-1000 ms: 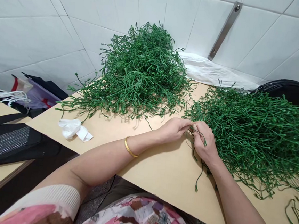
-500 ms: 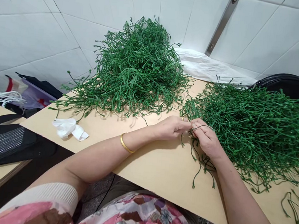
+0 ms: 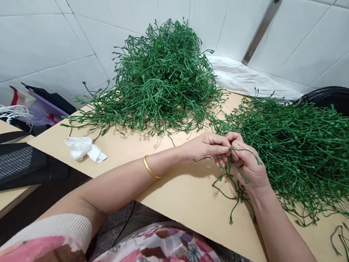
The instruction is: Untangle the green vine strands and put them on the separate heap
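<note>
My left hand (image 3: 207, 146) and my right hand (image 3: 249, 165) meet fingertip to fingertip over the tan board (image 3: 187, 193), both pinching a small bunch of thin green plastic stems (image 3: 230, 185) that trails down under my right palm. A gold bangle (image 3: 150, 169) circles my left wrist. Just right of my hands lies a wide, flat pile of green stems (image 3: 301, 150). Behind my left hand rises a taller heap of green stems (image 3: 163, 81) against the tiled wall.
A crumpled white plastic scrap (image 3: 84, 148) lies near the board's left edge. A black mesh bag (image 3: 9, 167) rests on a lower surface at left. White cloth (image 3: 246, 78) and a black object (image 3: 336, 100) sit at the back right. Loose stems (image 3: 342, 243) lie at far right.
My hands have lifted slightly and drawn the small bunch of stems out from the right pile; more stem ends now hang and spread below my right hand.
</note>
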`<state>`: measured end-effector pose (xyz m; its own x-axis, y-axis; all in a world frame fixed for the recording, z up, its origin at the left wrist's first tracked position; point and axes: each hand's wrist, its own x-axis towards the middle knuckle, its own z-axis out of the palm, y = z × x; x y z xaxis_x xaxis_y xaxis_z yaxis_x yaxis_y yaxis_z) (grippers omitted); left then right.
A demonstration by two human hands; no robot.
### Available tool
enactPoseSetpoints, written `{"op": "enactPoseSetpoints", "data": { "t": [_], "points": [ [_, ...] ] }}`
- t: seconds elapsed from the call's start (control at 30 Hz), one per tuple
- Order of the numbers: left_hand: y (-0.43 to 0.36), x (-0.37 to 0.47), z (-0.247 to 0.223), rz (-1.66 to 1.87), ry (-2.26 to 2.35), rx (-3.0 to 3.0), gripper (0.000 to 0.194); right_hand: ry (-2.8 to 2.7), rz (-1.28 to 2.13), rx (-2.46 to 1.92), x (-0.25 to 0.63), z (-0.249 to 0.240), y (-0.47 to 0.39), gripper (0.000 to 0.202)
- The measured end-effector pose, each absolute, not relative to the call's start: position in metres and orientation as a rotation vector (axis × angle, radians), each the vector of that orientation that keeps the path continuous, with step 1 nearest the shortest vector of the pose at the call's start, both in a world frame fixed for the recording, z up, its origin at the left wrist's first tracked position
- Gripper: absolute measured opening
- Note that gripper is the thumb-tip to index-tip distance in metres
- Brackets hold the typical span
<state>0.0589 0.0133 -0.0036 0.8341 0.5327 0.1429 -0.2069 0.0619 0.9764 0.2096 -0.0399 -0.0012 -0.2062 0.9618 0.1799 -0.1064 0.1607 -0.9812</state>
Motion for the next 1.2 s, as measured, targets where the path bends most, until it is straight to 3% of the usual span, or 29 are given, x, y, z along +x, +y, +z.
{"op": "enactPoseSetpoints", "data": {
  "t": [0.2,0.4,0.53,0.73,0.87,1.0,1.2],
  "points": [
    [0.019,0.058,-0.008,0.55,0.317,1.318,0.03,-1.419,1.198,-0.972,0.209,-0.004,-0.033,0.034],
    [0.023,0.061,-0.013,0.669,0.634,1.419,0.018,-1.75,0.433,-1.321,0.218,-0.009,-0.028,0.021],
    [0.031,0.058,-0.015,0.999,0.866,1.629,0.016,-1.678,0.001,-1.418,0.223,0.001,-0.033,0.013],
    [0.04,0.05,-0.02,1.409,1.159,2.14,0.021,-2.17,0.15,-1.204,0.205,0.001,-0.056,0.013],
    [0.033,0.05,-0.017,1.355,1.061,2.385,0.023,-2.634,-0.394,-1.037,0.194,-0.022,-0.071,0.016],
    [0.027,0.051,-0.016,1.167,0.987,2.56,0.026,-2.434,-0.89,-1.043,0.206,-0.021,-0.067,0.012],
    [0.024,0.054,-0.02,1.013,0.89,2.656,0.023,-2.069,-0.836,-1.036,0.205,0.005,-0.061,0.021]
  ]
}}
